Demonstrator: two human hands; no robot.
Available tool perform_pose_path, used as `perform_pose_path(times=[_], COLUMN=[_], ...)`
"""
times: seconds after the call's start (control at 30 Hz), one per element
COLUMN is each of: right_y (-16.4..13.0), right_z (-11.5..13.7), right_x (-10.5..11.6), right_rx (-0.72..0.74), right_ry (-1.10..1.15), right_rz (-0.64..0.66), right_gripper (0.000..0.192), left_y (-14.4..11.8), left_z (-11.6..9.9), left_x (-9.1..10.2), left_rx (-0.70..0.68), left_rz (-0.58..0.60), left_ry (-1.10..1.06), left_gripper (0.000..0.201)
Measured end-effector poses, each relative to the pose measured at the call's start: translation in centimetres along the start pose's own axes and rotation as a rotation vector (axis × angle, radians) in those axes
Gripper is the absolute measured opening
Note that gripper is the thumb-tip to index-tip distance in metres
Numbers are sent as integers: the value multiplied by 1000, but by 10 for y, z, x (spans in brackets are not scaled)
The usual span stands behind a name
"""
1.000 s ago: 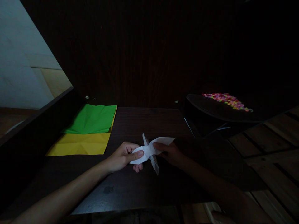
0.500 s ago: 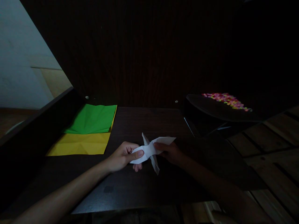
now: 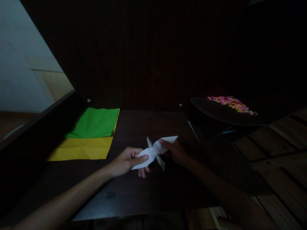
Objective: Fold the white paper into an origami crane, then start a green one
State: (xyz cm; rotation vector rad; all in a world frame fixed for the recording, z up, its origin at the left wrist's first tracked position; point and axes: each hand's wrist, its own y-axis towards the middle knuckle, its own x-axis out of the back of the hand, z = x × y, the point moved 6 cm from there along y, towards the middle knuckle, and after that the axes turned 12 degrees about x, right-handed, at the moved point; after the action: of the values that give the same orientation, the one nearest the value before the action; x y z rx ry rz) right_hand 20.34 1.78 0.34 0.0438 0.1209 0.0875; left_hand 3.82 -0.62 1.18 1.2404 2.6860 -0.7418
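Between my two hands, just above the dark wooden desk (image 3: 144, 123), is a white folded-paper figure (image 3: 155, 152), bird-like, with two wide flaps and two narrow points. My left hand (image 3: 128, 161) pinches its lower left flap, thumb on top and fingers beneath. On the upper right flap, my right hand (image 3: 176, 151) presses its thumb on top, with the other fingers mostly hidden behind the paper and in shadow. One narrow point sticks up at the back, and the other slants down toward the front.
At the left lies a green paper sheet (image 3: 94, 123) over a yellow paper sheet (image 3: 81, 149), both creased. A dark curved shelf (image 3: 208, 110) at the right bears a heap of small colourful pieces (image 3: 235, 103). A dark side board (image 3: 38, 118) borders the desk's left.
The right thumb has moved slightly up along its flap. The figure has tilted, its middle now looks more creased and narrower, and the front point has drawn up a little.
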Motion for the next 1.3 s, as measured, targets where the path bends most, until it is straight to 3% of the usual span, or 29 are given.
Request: perform_pose_path(times=[0.33, 0.53, 0.7, 0.93, 1.13, 1.3], right_y=[11, 15, 19, 20, 22, 19], right_z=[-3, -2, 7, -2, 1, 5], right_x=[30, 39, 28, 15, 19, 15], right_rx=[-62, -54, -78, -137, -100, -22], right_ry=[-56, -35, 92, 106, 142, 45], right_rz=[-241, -266, -125, -10, -75, -9], right_gripper=[47, 49, 47, 46, 47, 41], left_y=[-1, 0, 1, 1, 1, 3], left_z=[-3, -1, 2, 1, 2, 6], left_x=[9, 11, 11, 14, 13, 12], left_rx=[6, 0, 9, -51, 32, 96], left_rz=[-30, -22, -14, 10, -21, -83], left_ry=[-43, -52, -125, -239, -243, -198], left_gripper=[33, 32, 29, 28, 31, 32])
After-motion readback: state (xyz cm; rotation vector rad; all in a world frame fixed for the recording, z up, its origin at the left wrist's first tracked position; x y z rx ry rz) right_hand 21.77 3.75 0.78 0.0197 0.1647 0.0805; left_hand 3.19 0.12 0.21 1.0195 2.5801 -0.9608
